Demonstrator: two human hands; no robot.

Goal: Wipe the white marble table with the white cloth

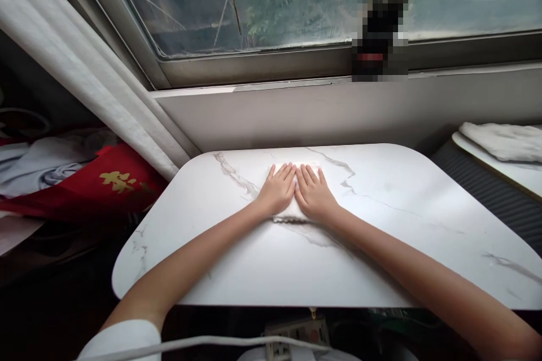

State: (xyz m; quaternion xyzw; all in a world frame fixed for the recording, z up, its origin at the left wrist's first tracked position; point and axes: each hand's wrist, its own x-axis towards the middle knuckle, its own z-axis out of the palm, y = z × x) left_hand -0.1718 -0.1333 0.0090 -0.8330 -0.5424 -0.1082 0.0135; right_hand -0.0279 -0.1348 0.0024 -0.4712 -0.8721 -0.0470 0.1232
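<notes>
My left hand (277,189) and my right hand (313,193) lie flat, palms down and side by side, on a small folded white cloth (292,214). The cloth rests near the far middle of a white marble-patterned table (402,208). Both hands press on the cloth with fingers straight and close together, pointing toward the window. Most of the cloth is hidden under my hands; only its near edge and a bit between the fingers show.
A window (254,5) with a grey sill runs behind the table. A white curtain (84,79) hangs at the left above red and grey fabric (97,180). At the right another table holds a white towel (503,141). A power strip (296,335) lies below.
</notes>
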